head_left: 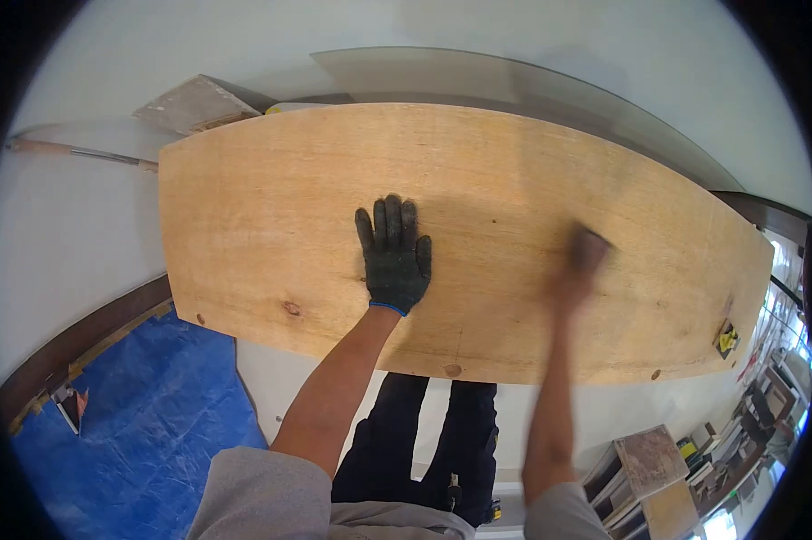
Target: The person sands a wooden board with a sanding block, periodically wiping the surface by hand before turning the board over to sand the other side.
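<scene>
I am facing a wide wooden board (478,297) that is lying crosswise in front of me, its long axis running from left to right and its near edge passing just in front of my legs (388,432). My left hand (394,261), in a dark glove, is resting palm down on the board, left of its middle, with the fingers straight and pointing toward the far edge; it is holding nothing. My right hand (568,286) is showing as a blur right of the middle, and it is gripping what looks like a dark block (590,247); I cannot tell exactly how the fingers are closing on it, or whether it is touching the wood. Of the two, my right hand is lying nearer the board's right end, where a small yellow-and-black thing (727,339) is showing. A blue sheet (154,432) is spreading out beyond the near left corner.
</scene>
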`<state>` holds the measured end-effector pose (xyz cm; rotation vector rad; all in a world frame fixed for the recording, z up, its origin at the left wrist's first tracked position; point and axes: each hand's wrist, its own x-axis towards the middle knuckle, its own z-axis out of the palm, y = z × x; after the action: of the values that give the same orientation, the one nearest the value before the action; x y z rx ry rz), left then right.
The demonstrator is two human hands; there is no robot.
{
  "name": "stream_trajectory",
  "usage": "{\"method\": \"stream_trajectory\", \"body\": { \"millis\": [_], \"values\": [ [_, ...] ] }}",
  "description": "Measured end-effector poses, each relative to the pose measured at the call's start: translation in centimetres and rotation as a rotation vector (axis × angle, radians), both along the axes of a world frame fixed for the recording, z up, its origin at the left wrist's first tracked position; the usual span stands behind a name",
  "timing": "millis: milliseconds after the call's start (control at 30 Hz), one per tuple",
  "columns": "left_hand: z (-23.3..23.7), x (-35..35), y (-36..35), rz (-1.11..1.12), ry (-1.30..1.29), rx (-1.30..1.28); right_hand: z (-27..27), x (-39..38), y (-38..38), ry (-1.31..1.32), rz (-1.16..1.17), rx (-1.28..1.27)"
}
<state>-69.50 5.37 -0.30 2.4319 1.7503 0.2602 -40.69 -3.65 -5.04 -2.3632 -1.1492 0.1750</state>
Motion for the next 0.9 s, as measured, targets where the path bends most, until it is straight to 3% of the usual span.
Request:
{"method": "stream_trajectory", "body": {
  "millis": [67,167,200,233,300,333,400,433,500,567,633,700,733,800,833,900],
  "values": [
    [-0.1,-0.2,-0.1,-0.007,0.005,0.026,1.6,-9.8,3.5,0.022,0.343,-0.002],
    [0.0,-0.2,-0.2,-0.006,0.015,-0.003,3.3,-3.6,1.4,0.000,0.912,-0.031],
    [0.2,-0.1,0.0,-0.005,0.023,-0.016,1.8,1.7,-1.4,-0.043,0.923,-0.288],
    [0.2,-0.2,0.5,0.005,0.015,0.000,0.4,8.1,-4.3,-0.241,0.829,-0.497],
    [0.4,-0.1,0.1,0.002,0.000,-0.004,4.8,14.2,-7.2,0.949,-0.313,0.082],
    [-0.2,-0.2,-0.2,0.001,0.043,0.031,-0.6,21.7,-12.9,0.794,-0.171,0.373],
    [-2.1,-0.4,-0.2,-0.036,0.079,0.106,-0.7,22.2,-16.2,-0.215,-0.285,-0.478],
    [-2.2,-0.2,-0.1,-0.068,0.077,0.133,-2.6,19.7,-15.4,-0.437,-0.206,-0.584],
    [-2.1,0.3,-0.3,-0.094,0.096,0.148,-2.3,5.9,-10.3,-0.115,-0.079,-0.161],
    [-2.1,0.5,-0.4,-0.090,0.151,0.136,-1.1,-9.7,-5.6,0.043,0.297,-0.096],
    [-2.4,0.7,0.2,-0.088,0.190,0.145,0.8,-15.4,-4.3,0.057,0.691,-0.033],
    [-2.3,0.4,0.0,-0.101,0.197,0.132,-0.4,-9.2,-5.6,0.019,0.877,-0.044],
    [-2.6,0.4,0.2,-0.113,0.183,0.127,-1.1,-3.0,-7.0,-0.001,0.864,-0.122],
    [-2.8,0.1,0.1,-0.101,0.148,0.137,0.0,12.0,-12.9,0.184,0.453,-0.295],
    [-3.0,0.1,0.1,-0.096,0.152,0.145,1.3,18.4,-16.6,0.541,0.037,-0.125],
    [-3.0,0.1,0.0,-0.112,0.154,0.151,-0.5,29.0,-24.3,0.980,-0.254,0.486]
  ]
}}
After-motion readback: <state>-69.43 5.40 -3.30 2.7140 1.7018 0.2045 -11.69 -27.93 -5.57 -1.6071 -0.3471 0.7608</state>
